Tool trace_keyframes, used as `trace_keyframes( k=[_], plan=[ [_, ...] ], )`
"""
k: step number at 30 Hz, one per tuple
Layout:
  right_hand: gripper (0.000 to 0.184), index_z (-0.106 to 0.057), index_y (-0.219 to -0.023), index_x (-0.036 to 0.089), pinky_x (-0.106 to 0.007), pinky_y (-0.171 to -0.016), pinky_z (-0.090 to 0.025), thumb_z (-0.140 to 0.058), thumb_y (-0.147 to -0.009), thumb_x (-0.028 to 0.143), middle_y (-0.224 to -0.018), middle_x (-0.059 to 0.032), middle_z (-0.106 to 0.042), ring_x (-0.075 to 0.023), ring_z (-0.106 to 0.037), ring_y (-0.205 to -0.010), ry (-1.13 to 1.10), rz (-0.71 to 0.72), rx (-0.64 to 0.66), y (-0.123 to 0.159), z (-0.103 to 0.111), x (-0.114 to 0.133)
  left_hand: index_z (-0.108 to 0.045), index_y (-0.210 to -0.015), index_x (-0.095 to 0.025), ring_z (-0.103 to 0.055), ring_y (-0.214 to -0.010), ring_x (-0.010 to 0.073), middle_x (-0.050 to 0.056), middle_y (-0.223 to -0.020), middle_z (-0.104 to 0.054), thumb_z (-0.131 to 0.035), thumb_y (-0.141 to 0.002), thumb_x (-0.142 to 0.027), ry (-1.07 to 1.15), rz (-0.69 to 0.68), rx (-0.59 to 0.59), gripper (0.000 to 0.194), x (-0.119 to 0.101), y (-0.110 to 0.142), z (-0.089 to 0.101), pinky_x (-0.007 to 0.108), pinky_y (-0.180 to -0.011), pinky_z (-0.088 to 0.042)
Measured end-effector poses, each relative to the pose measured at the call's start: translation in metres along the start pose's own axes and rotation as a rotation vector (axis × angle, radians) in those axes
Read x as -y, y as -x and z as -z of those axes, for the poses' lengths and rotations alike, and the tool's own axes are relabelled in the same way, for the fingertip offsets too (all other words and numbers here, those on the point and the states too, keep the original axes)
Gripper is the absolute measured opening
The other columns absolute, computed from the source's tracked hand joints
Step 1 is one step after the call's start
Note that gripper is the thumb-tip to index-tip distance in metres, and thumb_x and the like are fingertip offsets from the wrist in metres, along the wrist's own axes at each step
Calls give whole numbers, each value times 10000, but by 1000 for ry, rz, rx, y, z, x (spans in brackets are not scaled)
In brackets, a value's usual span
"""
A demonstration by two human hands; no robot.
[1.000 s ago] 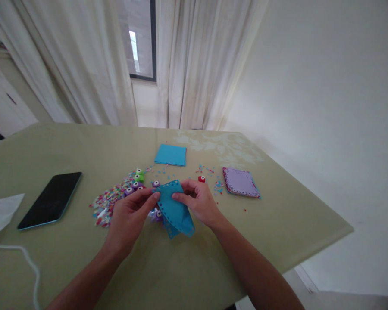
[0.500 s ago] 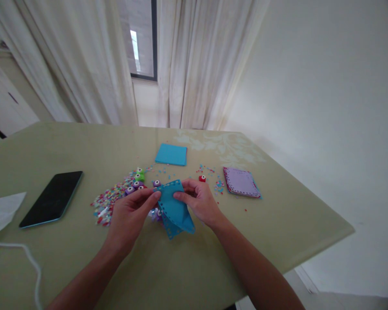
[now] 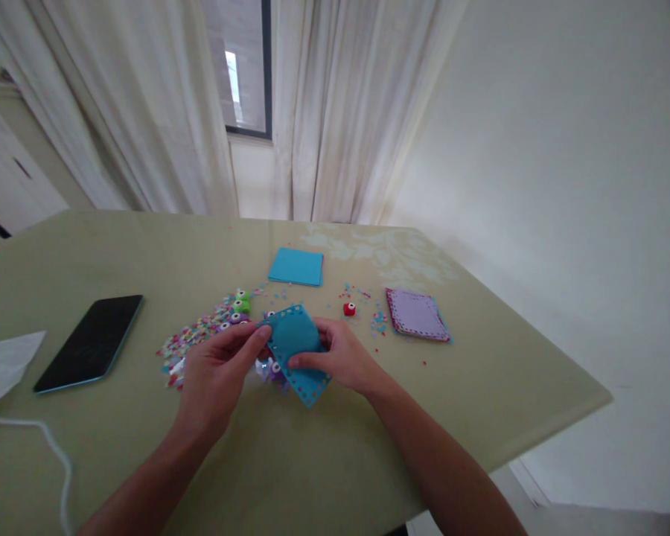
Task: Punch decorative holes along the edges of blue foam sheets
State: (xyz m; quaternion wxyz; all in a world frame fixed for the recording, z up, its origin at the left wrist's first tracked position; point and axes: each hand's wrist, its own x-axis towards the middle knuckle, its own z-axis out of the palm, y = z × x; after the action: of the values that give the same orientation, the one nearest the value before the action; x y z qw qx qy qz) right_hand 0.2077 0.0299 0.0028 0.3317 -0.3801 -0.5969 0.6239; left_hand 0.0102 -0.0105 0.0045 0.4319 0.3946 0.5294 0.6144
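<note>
A blue sheet with small holes punched along its edges (image 3: 295, 335) is held tilted above the table between both hands. My left hand (image 3: 217, 372) pinches its upper left corner between thumb and fingers. On the sheet's right side, my right hand (image 3: 343, 357) grips it, thumb across the front and fingers behind. Just behind and below the sheet lie small purple pieces with eye-like tops (image 3: 277, 370), partly hidden. A red eye-topped piece (image 3: 349, 309) sits on the table beyond my right hand.
Colourful confetti bits (image 3: 193, 342) are heaped left of centre, with green eye-topped pieces (image 3: 242, 301) beside them. Farther back lies a stack of blue sheets (image 3: 295, 266); at right, a stack of hole-edged sheets (image 3: 418, 315). A dark tablet (image 3: 89, 344), white paper (image 3: 8, 368) and white cable (image 3: 56, 454) occupy the left.
The blue sheet was curled, its lower part folded over; now it is flatter, with its lower corner extended. My right thumb has moved lower and left on it, uncovering the red piece.
</note>
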Motion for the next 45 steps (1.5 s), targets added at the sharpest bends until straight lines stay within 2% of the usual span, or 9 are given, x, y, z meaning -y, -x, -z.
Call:
trace_keyframes(
  k=[4, 8, 17, 24, 30, 36, 41, 45],
  plan=[
    [532, -752, -1076, 202, -351, -758, -602, -971, -654, 443, -1000, -45, -796, -221, -742, -837, -20, -20, -44, 0, 1, -1, -829, -878, -204, -737, -659, 166, 25, -806, -819, -953, -661, -488, 57, 49, -50, 379, 2, -1, 1, 261, -628, -621],
    [476, -744, -1032, 200, -336, -764, -585, -966, -669, 414, -977, -37, -791, -201, -725, -823, -3, 3, -33, -1, 5, -3, -811, -892, -205, -748, -691, 151, 2, -820, -818, -946, -698, -452, 140, 44, -115, 342, 5, -4, 3, 250, -663, -627],
    [387, -749, -920, 194, -302, -721, -542, -932, -697, 452, -891, -13, -771, -170, -690, -753, -22, 19, -118, -4, 10, 1, -793, -858, -213, -742, -697, 120, -28, -796, -808, -942, -721, -385, 284, 80, -197, 265, 5, -5, 0, 215, -669, -604],
    [512, -741, -1031, 193, -339, -775, -584, -969, -639, 430, -985, -46, -806, -204, -743, -821, -71, -3, -134, -3, 9, 1, -769, -834, -197, -737, -688, 132, -9, -796, -801, -955, -684, -392, 321, 77, -181, 309, 5, -7, 0, 221, -646, -599],
    [546, -714, -1056, 191, -356, -786, -584, -976, -626, 402, -945, -56, -806, -222, -759, -827, -53, -5, -210, -5, 17, -3, -729, -842, -210, -703, -696, 125, -24, -812, -770, -962, -648, -399, 366, 67, -195, 358, 5, -11, 1, 220, -651, -584],
    [523, -729, -1014, 183, -352, -778, -568, -980, -618, 415, -859, -37, -783, -215, -744, -796, 54, -55, -112, -4, 24, 1, -748, -1154, -242, -685, -750, 153, 7, -976, -777, -957, -661, -466, 133, 52, 33, 580, 8, -14, 10, 244, -654, -562],
    [452, -735, -911, 177, -321, -750, -531, -971, -617, 426, -838, -26, -762, -188, -704, -761, 60, -54, -89, -3, 25, 2, -785, -909, -188, -595, -639, 119, -8, -793, -710, -928, -680, -551, 110, 112, -3, 452, 8, -12, 8, 218, -570, -525],
    [382, -707, -814, 174, -270, -645, -439, -927, -674, 453, -726, 9, -684, -141, -613, -662, 99, -4, -111, -2, 25, 5, -788, -881, -188, -565, -608, 98, -22, -761, -692, -938, -668, -540, 159, 107, -52, 438, 8, -10, 5, 191, -536, -500]
  ],
)
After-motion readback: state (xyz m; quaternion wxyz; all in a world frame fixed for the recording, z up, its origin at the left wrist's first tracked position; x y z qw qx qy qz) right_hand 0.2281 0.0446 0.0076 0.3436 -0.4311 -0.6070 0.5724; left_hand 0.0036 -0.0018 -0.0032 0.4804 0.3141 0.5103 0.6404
